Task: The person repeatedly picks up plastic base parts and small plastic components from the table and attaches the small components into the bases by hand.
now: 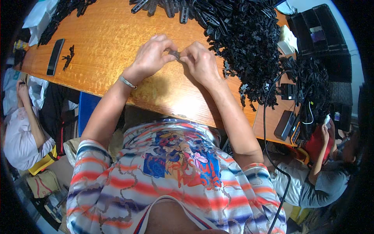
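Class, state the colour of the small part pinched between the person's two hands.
Black or dark grey: the small plastic part is held between the left hand and right hand, shown best in the head view.

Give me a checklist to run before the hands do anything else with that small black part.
1. Part pinched by both hands: ok, left hand and right hand meet on it.
2. Part's fit or alignment: cannot tell, fingers cover most of it.
3. Bare table under the hands: ok.
4. Pile of black parts close by the right hand: ok.
5. Phone away from the hands: ok, near the table's left edge.
6. Cable off the right forearm: ok, it hangs beside it.
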The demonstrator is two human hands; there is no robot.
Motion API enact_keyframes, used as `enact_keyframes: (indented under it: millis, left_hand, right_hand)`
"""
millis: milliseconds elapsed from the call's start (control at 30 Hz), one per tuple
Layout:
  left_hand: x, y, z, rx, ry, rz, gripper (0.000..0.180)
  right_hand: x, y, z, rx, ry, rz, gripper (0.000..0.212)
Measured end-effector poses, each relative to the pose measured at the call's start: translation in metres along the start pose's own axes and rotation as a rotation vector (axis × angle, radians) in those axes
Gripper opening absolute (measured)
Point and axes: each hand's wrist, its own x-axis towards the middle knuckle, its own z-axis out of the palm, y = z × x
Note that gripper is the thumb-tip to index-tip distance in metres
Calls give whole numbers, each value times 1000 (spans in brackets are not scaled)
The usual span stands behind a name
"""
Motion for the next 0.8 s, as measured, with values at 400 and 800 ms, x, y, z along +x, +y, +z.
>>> enact_keyframes:
  millis: [400,800]
  left_hand:
    - [-12,22,0,-95,-49,-181,20]
    - [14,22,-15,-2,-355,-132,18]
  right_hand:
    - [12,-23,-25,-107,-339,421,30]
    - [-27,-12,-36,-56,-300,343,32]
